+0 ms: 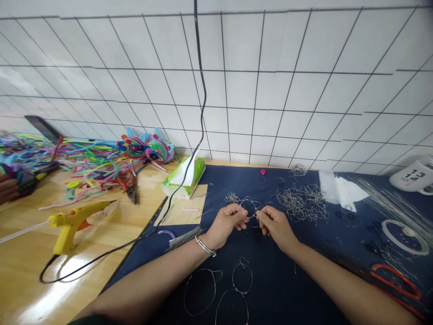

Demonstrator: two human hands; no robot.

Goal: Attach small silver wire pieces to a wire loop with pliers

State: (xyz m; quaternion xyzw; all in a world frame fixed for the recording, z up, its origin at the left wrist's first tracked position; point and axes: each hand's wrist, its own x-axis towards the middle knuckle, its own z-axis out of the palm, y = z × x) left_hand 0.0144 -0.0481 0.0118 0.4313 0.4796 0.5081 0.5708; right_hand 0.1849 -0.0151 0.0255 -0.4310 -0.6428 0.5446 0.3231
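Between my hands is a small wire ring (249, 200) with tiny beads, raised over the dark blue cloth. My left hand (232, 220) pinches its left side, fingers closed. On the ring's right side my right hand (273, 224) pinches the wire between thumb and forefinger. Nearer to me lie a beaded wire loop (242, 276), a plain-looking larger wire loop (200, 292) and a third loop (232, 307) cut off by the frame's lower edge. Beyond my right hand is a tangle of bent wire pieces (302, 203).
A yellow glue gun (72, 223) lies left, its black cord crossing the table and rising up the wall. Nearby are pliers (131, 193), a tissue pack (185, 176) and colourful pipe cleaners (91, 167). Orange-handled scissors (395, 280) and a white mug (413, 176) are right. Another person's hand (8, 190) shows far left.
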